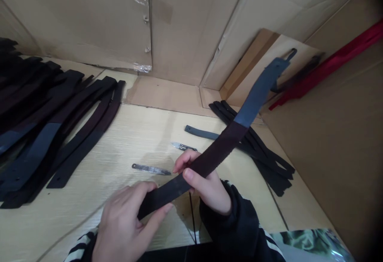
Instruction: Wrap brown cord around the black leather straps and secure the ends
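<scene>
Black-and-grey curved strip (223, 146) held by your left hand (121, 218) and your right hand (208, 184), from lower centre to upper right, no readable writing.

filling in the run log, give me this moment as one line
left hand: on near end of dark strip | right hand: gripping its middle | nearby: snips, metal blade on table

The long flat strip (217, 150) was held slantwise above the bench (128, 134), with its near end in the left hand (125, 218) and its lower part in the right hand (209, 186). It was black below, dark maroon with finely toothed edges in the middle, and blue-grey toward the gently bent far end.
</scene>
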Action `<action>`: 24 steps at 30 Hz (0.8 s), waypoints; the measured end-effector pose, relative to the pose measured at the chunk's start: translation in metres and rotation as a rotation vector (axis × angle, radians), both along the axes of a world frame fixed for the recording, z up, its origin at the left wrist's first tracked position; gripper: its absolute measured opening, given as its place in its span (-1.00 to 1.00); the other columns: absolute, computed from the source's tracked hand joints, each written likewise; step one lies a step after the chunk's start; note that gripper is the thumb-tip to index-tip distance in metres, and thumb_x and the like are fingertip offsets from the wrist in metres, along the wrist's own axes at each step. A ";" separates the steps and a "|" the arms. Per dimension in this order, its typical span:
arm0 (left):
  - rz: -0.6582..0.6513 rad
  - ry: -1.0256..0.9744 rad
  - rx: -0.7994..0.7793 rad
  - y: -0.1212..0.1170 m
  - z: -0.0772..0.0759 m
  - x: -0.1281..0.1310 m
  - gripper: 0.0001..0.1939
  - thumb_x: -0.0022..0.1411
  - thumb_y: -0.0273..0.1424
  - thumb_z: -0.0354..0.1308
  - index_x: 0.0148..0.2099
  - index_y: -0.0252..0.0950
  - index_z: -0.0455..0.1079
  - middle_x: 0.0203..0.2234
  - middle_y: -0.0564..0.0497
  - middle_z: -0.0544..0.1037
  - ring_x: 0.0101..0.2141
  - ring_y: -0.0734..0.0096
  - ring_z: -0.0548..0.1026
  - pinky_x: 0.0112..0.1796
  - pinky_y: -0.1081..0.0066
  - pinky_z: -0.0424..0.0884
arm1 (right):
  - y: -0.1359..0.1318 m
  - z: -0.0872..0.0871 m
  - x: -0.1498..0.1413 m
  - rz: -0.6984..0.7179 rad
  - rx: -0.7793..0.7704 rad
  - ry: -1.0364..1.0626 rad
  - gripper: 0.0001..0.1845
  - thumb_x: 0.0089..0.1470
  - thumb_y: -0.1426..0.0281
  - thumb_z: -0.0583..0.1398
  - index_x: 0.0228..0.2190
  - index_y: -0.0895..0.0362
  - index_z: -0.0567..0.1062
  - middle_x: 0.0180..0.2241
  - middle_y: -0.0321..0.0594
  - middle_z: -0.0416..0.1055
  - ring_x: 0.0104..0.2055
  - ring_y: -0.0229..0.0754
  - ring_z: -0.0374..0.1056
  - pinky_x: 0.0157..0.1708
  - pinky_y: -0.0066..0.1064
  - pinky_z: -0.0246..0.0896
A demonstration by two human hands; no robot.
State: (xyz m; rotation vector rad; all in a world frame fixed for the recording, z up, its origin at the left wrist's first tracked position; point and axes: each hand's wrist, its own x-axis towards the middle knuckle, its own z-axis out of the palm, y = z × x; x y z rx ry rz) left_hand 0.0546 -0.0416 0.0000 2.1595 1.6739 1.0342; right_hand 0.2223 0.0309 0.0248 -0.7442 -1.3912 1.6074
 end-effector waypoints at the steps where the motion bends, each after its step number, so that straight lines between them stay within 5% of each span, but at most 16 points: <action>1: 0.024 0.039 0.054 0.000 -0.001 -0.001 -0.76 0.27 -0.16 0.07 -0.23 -0.23 0.31 -0.54 0.04 0.55 -0.59 0.27 0.52 -0.55 0.30 0.48 | -0.001 0.000 -0.001 0.000 -0.033 0.001 -0.73 -0.02 0.20 0.28 -0.45 0.15 0.44 -0.56 -0.36 0.30 -0.63 -0.43 0.14 -0.69 -0.56 0.02; 4: 0.023 0.046 -0.002 0.002 0.002 -0.008 -0.74 0.25 -0.14 0.08 -0.24 -0.23 0.32 -0.51 0.02 0.57 -0.59 0.28 0.53 -0.59 0.34 0.47 | -0.001 0.000 -0.001 0.008 -0.046 0.022 -0.75 -0.03 0.24 0.30 -0.47 0.15 0.41 -0.59 -0.38 0.30 -0.66 -0.42 0.18 -0.70 -0.57 0.08; 7: -0.155 -0.069 -0.287 0.003 0.009 -0.017 -0.72 0.29 -0.14 0.00 -0.10 -0.18 0.37 -0.48 0.10 0.60 -0.60 0.40 0.53 -0.60 0.49 0.48 | 0.000 0.000 -0.002 0.005 0.067 0.035 -0.77 -0.01 0.25 0.29 -0.50 0.14 0.42 -0.59 -0.36 0.31 -0.61 -0.38 0.22 -0.65 -0.54 0.15; 10: -0.244 -0.112 -0.396 0.003 0.015 -0.023 -0.73 0.35 -0.18 -0.09 -0.12 -0.11 0.40 -0.48 0.15 0.59 -0.50 0.41 0.57 -0.49 0.50 0.52 | 0.002 0.001 -0.003 -0.026 0.163 0.023 -0.75 0.03 0.20 0.26 -0.45 0.15 0.46 -0.52 -0.30 0.35 -0.49 -0.33 0.27 -0.51 -0.48 0.21; 16: -0.171 0.064 -0.162 0.000 0.013 -0.024 -0.75 0.37 -0.24 -0.09 -0.16 -0.20 0.37 -0.53 0.05 0.54 -0.52 0.26 0.53 -0.51 0.30 0.47 | 0.006 -0.004 0.001 -0.064 0.106 -0.035 -0.58 -0.03 0.05 0.26 -0.41 0.18 0.49 -0.60 -0.37 0.22 -0.57 -0.39 0.08 -0.60 -0.52 -0.02; 24: -0.209 0.235 -0.087 -0.004 0.025 -0.045 -0.74 0.39 -0.26 -0.11 -0.05 -0.15 0.37 -0.44 0.05 0.58 -0.53 0.26 0.50 -0.43 0.22 0.43 | 0.005 -0.013 0.013 0.216 -0.142 0.075 -0.50 -0.15 0.02 0.32 -0.37 0.20 0.46 -0.69 -0.38 0.37 -0.75 -0.46 0.09 -0.79 -0.62 -0.08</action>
